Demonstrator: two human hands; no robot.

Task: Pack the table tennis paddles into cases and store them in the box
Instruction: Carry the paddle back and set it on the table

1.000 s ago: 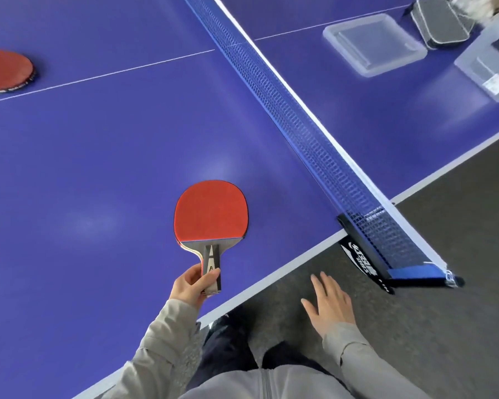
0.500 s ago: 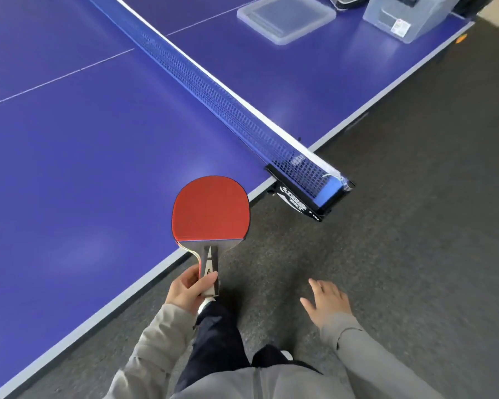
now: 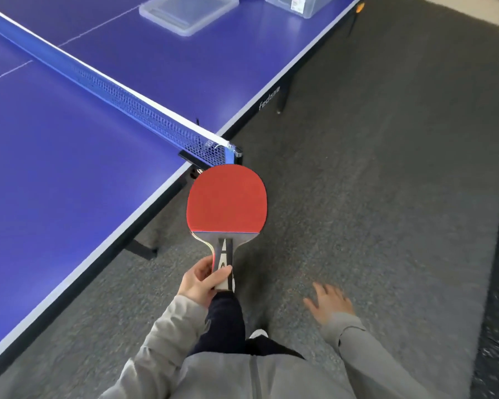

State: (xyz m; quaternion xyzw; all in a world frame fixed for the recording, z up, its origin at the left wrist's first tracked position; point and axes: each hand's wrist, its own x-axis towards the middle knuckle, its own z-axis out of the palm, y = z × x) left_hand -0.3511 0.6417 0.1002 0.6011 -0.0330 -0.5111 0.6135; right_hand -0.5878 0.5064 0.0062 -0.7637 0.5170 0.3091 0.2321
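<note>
From the head camera, the left hand (image 3: 202,283) makes the grip, fingers and thumb curled round the wooden handle of the red-rubbered table tennis paddle (image 3: 226,203), whose long axis runs straight ahead from the grip, blade forward and red face up over the dark carpet floor (image 3: 386,168). The right hand (image 3: 330,302) hangs spread and holds nothing, off to the right of the grip. The clear plastic storage box (image 3: 306,5) stands far ahead and a little right of the grip, on the far corner of the blue worktop (image 3: 55,168), with a flat clear plastic lid (image 3: 189,11) just left of it. No case shows fully here. The blue net (image 3: 144,110) and its clamp post (image 3: 236,152) lie just ahead of the blade; judging by this, the path runs alongside the worktop edge, past the post, and the free right hand seems the one to take a case.
</note>
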